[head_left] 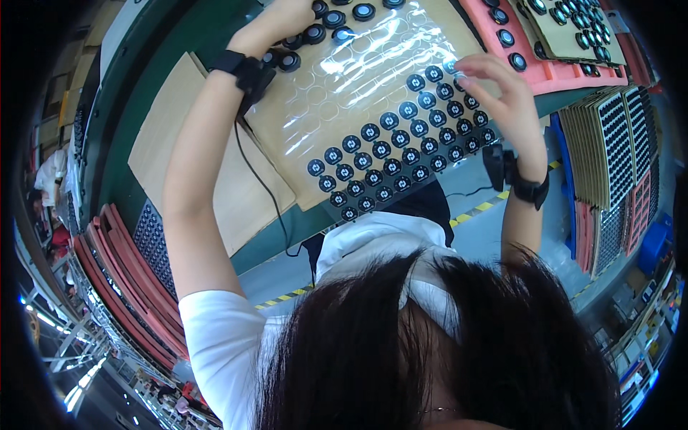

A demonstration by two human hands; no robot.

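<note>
A clear plastic blister sheet (326, 111) with round pockets lies in front of me on brown cardboard. Several rows of black round parts with white marks (392, 167) fill its near and right side; the far left pockets hold none. My right hand (505, 93) is over the sheet's right edge, thumb and forefinger apart, fingertips at a black round part (450, 67) at the end of a row. My left hand (283, 20) reaches to the top edge, beside loose black round parts with grey centres (334, 19); its fingers are mostly cut off or hidden.
Brown cardboard sheets (208, 158) lie left on the green table (161, 86). At the far right a pink tray (494, 18) carries more round parts, with a cardboard layer on it. Stacked trays (598, 150) stand right, pink trays (136, 279) left. A black cable (261, 179) hangs from my left wristband.
</note>
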